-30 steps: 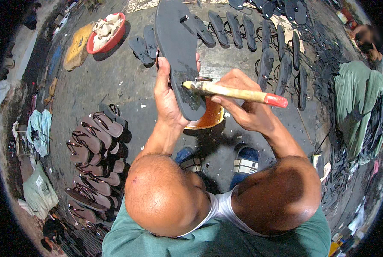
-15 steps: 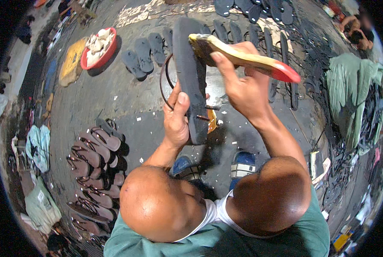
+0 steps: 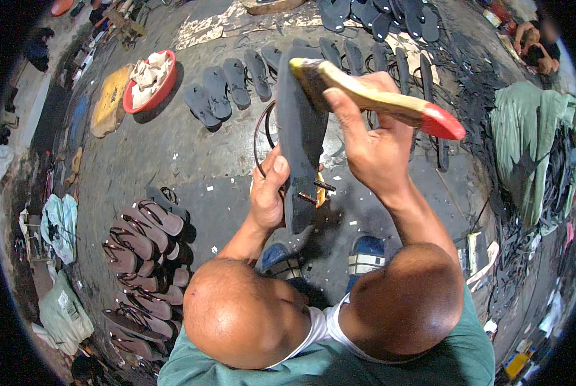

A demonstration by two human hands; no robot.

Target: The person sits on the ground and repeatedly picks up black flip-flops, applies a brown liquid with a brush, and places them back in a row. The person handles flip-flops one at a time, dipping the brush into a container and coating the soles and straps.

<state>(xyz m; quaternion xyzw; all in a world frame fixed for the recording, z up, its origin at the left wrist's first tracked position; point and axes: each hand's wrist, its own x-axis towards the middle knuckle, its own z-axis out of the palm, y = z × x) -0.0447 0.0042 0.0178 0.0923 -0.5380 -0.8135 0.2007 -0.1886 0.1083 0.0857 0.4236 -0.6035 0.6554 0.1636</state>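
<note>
- Light-blue crumpled bundle [image 3: 59,226] at left edge: bag or cloth, cannot tell.
- Yellow slab [image 3: 108,109]: right side partly covered by red bowl [image 3: 164,90]; pale scraps [image 3: 150,72] inside hide bowl's bottom.
- Brown strapped sandals [image 3: 161,217]: overlapping cluster on floor, several partly covered, count unclear.
- Left hand [image 3: 269,196]: pinches flip-flop's edge, thumb in front; fingers mostly hidden behind.
- Flip-flop [image 3: 297,135]: held up before the person, toward the middle of view, seen nearly edge-on; strap loop bulges left, strap ends jut out lower right.
- Orange-brown container [image 3: 321,195]: mostly blocked by flip-flop, contents unreadable.
- Brush [image 3: 371,96]: red-tipped handle, dark bristle end overlaps flip-flop; exact contact hard to see.
- Right hand [image 3: 379,145]: grips brush handle, thumb on near side, fingers partly hidden.
- Green cloth [image 3: 526,141]: dark strips beside it, tangled.
- Another person [image 3: 534,46]: top right, small, blurred.
</note>
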